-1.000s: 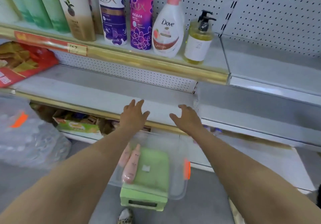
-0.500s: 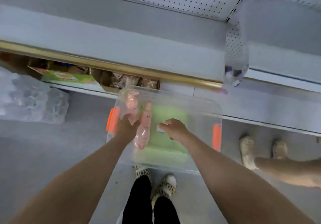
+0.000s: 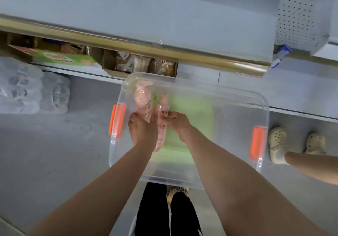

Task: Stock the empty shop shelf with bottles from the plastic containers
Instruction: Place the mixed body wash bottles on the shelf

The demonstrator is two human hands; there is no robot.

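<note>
Both hands are down inside the clear plastic container point(image 3: 237, 98), each on a bottle of its own. The left hand point(image 3: 142, 128) has its fingers curled closely round the lower body of the pink pump bottle point(image 3: 142, 98), which lies flat and runs away from that grip, its pump head toward the container's far left corner. The right hand point(image 3: 179, 125) is only partly closed: its fingertips and thumb pinch the slimmer pink bottle point(image 3: 161, 126) at mid-body, near the printed label. That bottle lies between the two hands, touching the side of the left hand, and its base end passes back under the wrists. The two bottles lie side by side, almost touching.

Just outside the left grip is one orange latch point(image 3: 117, 121) on the container wall; the other orange latch point(image 3: 257, 143) is well to the right of the right grip. A green surface point(image 3: 193, 111) shows through the container floor beyond the right hand. Above and beyond both hands runs the bare grey shelf point(image 3: 146, 12) with its gold edge strip point(image 3: 128, 46).
</note>
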